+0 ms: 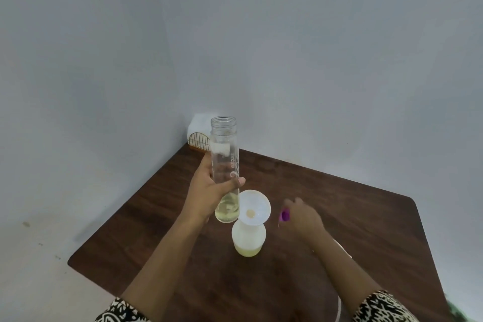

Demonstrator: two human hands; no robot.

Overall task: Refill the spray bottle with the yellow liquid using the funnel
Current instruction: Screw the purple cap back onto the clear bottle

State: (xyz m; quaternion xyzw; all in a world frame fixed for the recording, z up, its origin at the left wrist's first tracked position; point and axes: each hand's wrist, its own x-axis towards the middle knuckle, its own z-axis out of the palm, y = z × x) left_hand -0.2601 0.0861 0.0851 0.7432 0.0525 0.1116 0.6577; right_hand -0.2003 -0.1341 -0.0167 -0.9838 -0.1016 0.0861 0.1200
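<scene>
1. White translucent plastic spray bottle [248, 240], cap off, upright on the dark brown wooden table [352, 217], near the table's middle and a little toward its near edge. A shallow layer of pale yellow liquid [247, 250] sits at its base, so by my judgement the refill is partly done.
2. White round plastic funnel [254, 208], seated in the bottle's neck, the bowl leaning slightly toward the left edge. A yellowish spot shows at the drain hole.
3. Clear glass cylinder bottle [225, 165], mouth open and upward, held upright above the table just left of the funnel. A small remnant of yellow liquid lies at the bottom.
4. Left hand [209, 191], fingers wrapped and clamped round the glass bottle's lower half.
5. Right hand [300, 214], blurred, low over the table right of the funnel, with a small purple object [284, 215] at the fingers. I cannot tell how firmly it is gripped.
6. Wire-fronted holder with white paper [200, 136], at the far corner against the wall.
7. Hazards: the funnel is top-heavy and unsupported, so a knock from either hand or the glass base could tip bottle and funnel. Tilting too quickly could overrun the funnel rim.
</scene>
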